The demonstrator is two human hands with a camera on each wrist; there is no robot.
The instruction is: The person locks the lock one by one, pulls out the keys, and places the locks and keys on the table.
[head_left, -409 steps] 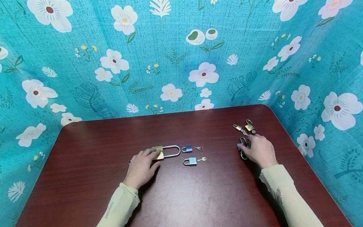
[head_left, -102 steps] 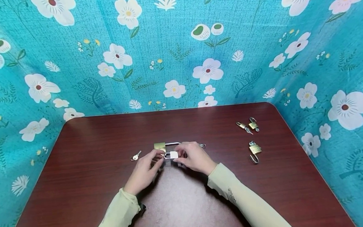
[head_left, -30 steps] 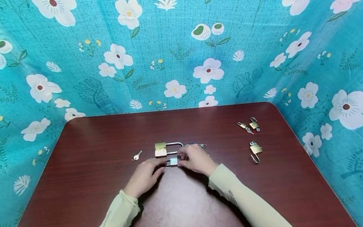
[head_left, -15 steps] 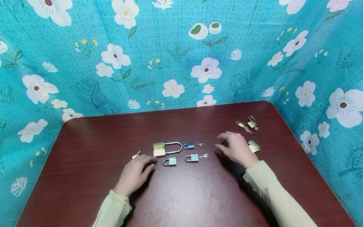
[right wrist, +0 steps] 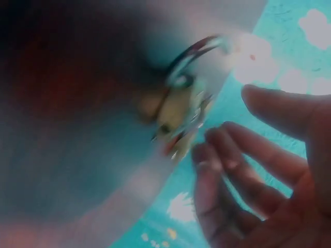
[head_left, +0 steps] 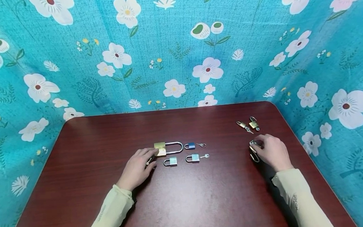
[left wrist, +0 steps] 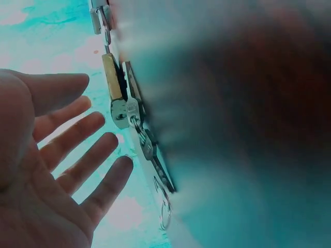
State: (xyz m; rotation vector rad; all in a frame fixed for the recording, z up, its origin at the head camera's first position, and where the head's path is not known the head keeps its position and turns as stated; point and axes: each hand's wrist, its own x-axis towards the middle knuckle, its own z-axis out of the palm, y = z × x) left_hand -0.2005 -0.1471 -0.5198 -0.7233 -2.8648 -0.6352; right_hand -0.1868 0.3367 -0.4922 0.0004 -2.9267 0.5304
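Observation:
My left hand [head_left: 138,169] has its fingers spread beside the large brass padlock [head_left: 160,149] with the long shackle; its fingertips overlap the lock's left end in the head view. The left wrist view shows a gap between fingers and lock, and keys [left wrist: 132,108] lying near. On the right, my right hand [head_left: 274,152] reaches over a brass padlock [right wrist: 176,108] with its shackle swung open; the hand partly hides it in the head view. Its bent fingers stop just short of the lock in the blurred right wrist view.
Between the hands lie a small silver padlock [head_left: 173,161], another silver padlock [head_left: 195,158] with a key [head_left: 205,156], and a blue padlock [head_left: 190,146] with keys [head_left: 201,145]. Two small brass padlocks, one closed [head_left: 241,124] and one open [head_left: 253,125], lie at the back right.
My right hand has let go of the small silver padlock, now resting below the large brass one, and moved right to the open brass padlock. My left hand has drawn back slightly left.

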